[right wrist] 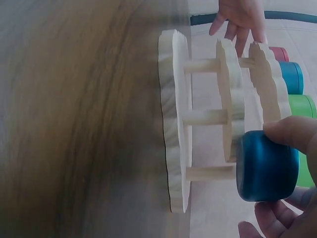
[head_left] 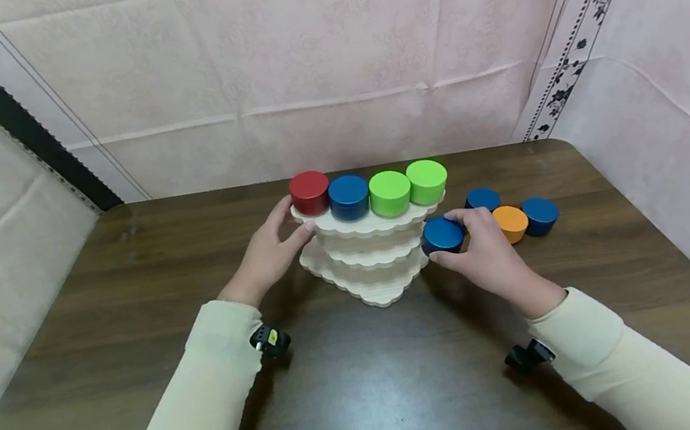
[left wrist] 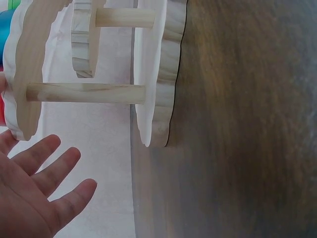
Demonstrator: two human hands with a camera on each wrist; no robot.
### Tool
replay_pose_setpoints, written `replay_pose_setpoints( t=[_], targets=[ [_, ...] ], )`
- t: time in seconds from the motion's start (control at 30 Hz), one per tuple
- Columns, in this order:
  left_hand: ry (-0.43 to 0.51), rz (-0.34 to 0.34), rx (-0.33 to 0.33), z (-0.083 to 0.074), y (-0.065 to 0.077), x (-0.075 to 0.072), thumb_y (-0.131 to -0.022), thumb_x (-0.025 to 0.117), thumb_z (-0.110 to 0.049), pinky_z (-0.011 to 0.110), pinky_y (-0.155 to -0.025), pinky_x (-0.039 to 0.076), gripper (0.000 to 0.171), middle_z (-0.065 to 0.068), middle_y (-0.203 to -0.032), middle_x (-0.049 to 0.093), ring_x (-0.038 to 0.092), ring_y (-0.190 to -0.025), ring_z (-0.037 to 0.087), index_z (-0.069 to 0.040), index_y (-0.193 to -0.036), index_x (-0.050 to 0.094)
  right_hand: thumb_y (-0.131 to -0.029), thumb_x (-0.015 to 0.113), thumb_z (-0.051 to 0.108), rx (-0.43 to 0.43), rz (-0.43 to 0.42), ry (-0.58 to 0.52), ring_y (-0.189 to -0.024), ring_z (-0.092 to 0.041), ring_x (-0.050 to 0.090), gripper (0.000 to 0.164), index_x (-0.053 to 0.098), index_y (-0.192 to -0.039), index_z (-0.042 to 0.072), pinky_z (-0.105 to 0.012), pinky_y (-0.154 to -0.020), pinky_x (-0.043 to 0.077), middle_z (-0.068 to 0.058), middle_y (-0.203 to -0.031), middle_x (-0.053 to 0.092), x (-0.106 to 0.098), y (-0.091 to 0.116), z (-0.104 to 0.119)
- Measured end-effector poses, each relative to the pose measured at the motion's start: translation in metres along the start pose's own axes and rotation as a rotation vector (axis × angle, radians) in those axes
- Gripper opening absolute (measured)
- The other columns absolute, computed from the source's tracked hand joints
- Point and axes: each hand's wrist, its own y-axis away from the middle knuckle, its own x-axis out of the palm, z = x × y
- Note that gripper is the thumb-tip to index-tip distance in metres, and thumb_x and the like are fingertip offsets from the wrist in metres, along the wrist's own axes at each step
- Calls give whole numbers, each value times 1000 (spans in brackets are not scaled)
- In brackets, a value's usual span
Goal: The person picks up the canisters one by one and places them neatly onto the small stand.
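A pale wooden tiered stand [head_left: 378, 287] with scalloped edges stands on the table, its boards joined by round pegs. On its top board sit a red round tin [head_left: 310, 194], a blue tin [head_left: 350, 199] and two green tins [head_left: 390, 194]. My left hand [head_left: 266, 257] holds the top board's left corner between thumb and index finger; its other fingers spread free in the left wrist view. My right hand [head_left: 492, 256] pinches another blue tin [right wrist: 268, 166] between thumb and fingers, beside the right end of the middle board. That tin is off the table.
Right of the stand, an orange tin [head_left: 512, 223] stands between two more blue tins [head_left: 541, 215], close behind my right hand. The brown wooden table [head_left: 375, 392] meets a pale cloth backdrop [head_left: 306, 62] at its far edge, with cloth at both sides.
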Motion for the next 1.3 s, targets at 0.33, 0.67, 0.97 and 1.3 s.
replay_pose_setpoints(
  t=[0.33, 0.67, 0.97, 1.3],
  targets=[
    [-8, 5, -2, -1, 0, -1, -92, 53, -58, 62, -106, 32, 79, 9, -153, 35, 33, -138, 33, -27, -156, 17, -85, 75, 22, 10, -22, -26, -118, -37, 37, 67, 43, -137, -5, -54, -100, 42, -23, -132, 37, 4, 1, 4],
    [1, 9, 6, 0, 0, -1, -92, 53, -57, 62, -106, 32, 80, 8, -155, 32, 32, -139, 33, -27, -156, 17, -84, 74, 20, 7, -25, -29, -118, -36, 36, 65, 44, -137, -5, -53, -100, 43, -22, -132, 38, 6, 1, 7],
    [6, 8, 1, -1, 1, -1, -92, 53, -57, 62, -106, 31, 79, 8, -155, 32, 32, -140, 33, -27, -156, 16, -84, 75, 23, 26, -28, -5, -115, -35, 39, 66, 45, -137, -3, -51, -97, 45, -21, -129, 37, 7, 1, 14],
    [11, 7, 4, 0, 1, 0, -92, 53, -57, 63, -106, 31, 79, 8, -154, 33, 31, -140, 33, -28, -156, 16, -85, 74, 24, 22, -58, -43, -118, -35, 36, 64, 47, -136, -4, -50, -98, 44, -22, -130, 42, 10, 2, 17]
  ],
)
